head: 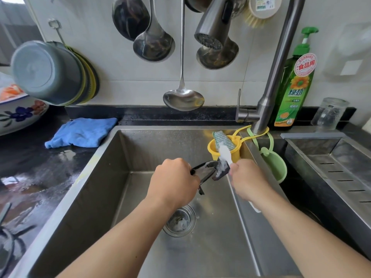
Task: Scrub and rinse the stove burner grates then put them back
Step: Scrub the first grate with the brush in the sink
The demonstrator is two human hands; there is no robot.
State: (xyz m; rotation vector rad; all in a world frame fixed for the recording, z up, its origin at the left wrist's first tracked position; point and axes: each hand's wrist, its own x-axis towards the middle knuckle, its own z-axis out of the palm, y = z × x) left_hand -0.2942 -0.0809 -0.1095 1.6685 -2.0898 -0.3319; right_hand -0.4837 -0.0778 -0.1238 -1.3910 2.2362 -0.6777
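Observation:
Over the steel sink (112,177) my left hand (172,181) grips a black burner grate (208,170), its ring partly hidden behind my fingers. One flat prong of the grate sticks out to the right, wet and soapy. My right hand (248,179) pinches a small white brush (224,152), whose foamy head lies against that prong. Both hands hover above the sink floor, a little beyond the drain (179,223). No water comes from the faucet head (212,27).
A yellow holder with a sponge (224,146) and a green holder (275,165) hang from the faucet base. Ladles hang on the wall above. A blue cloth (82,132) lies on the wet black counter at left; the stove (10,237) shows at lower left. A green dish-soap bottle (295,85) stands at right.

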